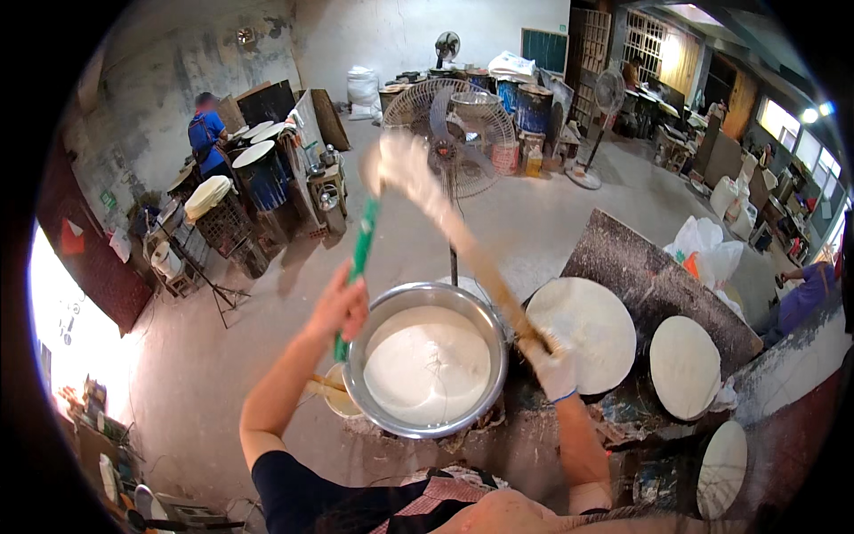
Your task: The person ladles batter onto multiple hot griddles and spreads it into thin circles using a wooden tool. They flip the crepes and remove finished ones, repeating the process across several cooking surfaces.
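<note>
**Head view: batter bowl, both hands on tools**

Head camera looks down on a steel bowl (427,359) nearly full of white batter, sitting just in front of the person. Left hand (339,307), bare, clamped around a green-handled tool (360,258) beside the bowl's left rim. Right hand (551,365), in a white glove, gripping a long pale strip (463,240) that slants up and away, its far end blurred. Hands well apart, one on each side of the bowl.

Progress, judged: three round white sheets (583,334) already lie spread on drums to the right; bowl remains almost full, so much batter looks left to use.

Standing fan (454,133) behind; another person in blue (206,133) far left.
</note>
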A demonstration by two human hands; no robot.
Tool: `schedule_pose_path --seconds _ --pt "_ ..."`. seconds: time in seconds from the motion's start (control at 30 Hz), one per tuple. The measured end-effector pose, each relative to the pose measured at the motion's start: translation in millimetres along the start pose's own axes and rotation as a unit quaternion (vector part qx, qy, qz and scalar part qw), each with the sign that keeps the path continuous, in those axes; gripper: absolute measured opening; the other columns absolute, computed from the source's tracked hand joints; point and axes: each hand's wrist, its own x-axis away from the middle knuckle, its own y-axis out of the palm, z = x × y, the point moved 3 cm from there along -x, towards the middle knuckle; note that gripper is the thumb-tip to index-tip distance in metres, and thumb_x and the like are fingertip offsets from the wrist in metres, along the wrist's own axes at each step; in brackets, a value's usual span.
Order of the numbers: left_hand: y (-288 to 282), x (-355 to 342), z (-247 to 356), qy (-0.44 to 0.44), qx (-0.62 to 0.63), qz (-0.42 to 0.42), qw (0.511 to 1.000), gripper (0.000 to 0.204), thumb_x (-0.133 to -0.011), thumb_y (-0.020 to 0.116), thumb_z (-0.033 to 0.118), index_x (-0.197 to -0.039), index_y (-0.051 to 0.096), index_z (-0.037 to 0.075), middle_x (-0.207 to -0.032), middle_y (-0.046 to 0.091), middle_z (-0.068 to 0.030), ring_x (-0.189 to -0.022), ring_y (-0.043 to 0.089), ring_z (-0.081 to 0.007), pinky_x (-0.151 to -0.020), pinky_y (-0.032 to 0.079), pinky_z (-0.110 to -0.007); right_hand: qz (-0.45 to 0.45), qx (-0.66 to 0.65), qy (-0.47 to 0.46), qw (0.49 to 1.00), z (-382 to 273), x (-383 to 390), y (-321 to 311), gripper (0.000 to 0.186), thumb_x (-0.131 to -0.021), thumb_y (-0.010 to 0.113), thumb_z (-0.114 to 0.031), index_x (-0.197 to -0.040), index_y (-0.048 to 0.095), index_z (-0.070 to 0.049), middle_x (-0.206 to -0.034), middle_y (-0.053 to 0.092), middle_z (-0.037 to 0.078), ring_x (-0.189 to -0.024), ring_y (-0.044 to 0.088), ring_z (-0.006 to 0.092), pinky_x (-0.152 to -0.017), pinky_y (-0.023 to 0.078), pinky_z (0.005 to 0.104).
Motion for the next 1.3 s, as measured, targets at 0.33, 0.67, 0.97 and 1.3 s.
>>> schedule_pose_path --seconds 0.33,0.67,0.97,1.3 --pt "3 25 -115 -0.232 0.168 -0.095 0.954 0.031 -0.093 0.042 0.023 -0.123 0.034 0.026 -0.056 0.030 0.0028 -0.037 0.026 -0.0047 -0.028 0.020 -0.018 -0.045 0.083 0.202 0.975 64 118 -24 0.030 -0.075 0.067 -0.023 -0.096 0.063 -0.001 -0.082 0.066 0.011 -0.076 0.061 0.0128 -0.070 0.047 0.0277" --pt "142 -5 -165 -0.445 0.173 -0.212 0.853 0.024 -0.093 0.042 0.019 -0.115 0.042 0.026 -0.054 0.026 0.0036 -0.036 0.023 -0.0049 -0.027 0.018 -0.018 0.095 0.227 0.306 0.920 78 262 -105 0.036 -0.075 0.066 -0.034 -0.095 0.063 -0.004 -0.081 0.063 0.014 -0.072 0.062 0.0236 -0.068 0.047 0.0321" --pt "391 81 -275 -0.580 0.238 -0.391 0.674 0.031 -0.096 0.034 0.026 -0.126 0.039 0.017 -0.058 0.032 0.0024 -0.040 0.030 -0.0068 -0.033 0.031 -0.023 0.332 0.133 0.398 0.845 47 436 -218 0.030 -0.076 0.066 -0.028 -0.093 0.062 -0.004 -0.078 0.062 0.013 -0.070 0.057 0.0182 -0.065 0.046 0.0298" --pt "652 325 -387 -0.785 0.143 -0.498 0.340 0.033 -0.097 0.029 0.021 -0.125 0.037 0.005 -0.062 0.043 -0.0039 -0.037 0.037 -0.0098 -0.030 0.035 -0.024 0.500 0.342 0.647 0.463 -95 744 -222 0.032 -0.078 0.059 -0.040 -0.090 0.064 -0.011 -0.075 0.063 0.014 -0.071 0.062 0.0309 -0.058 0.048 0.0367"
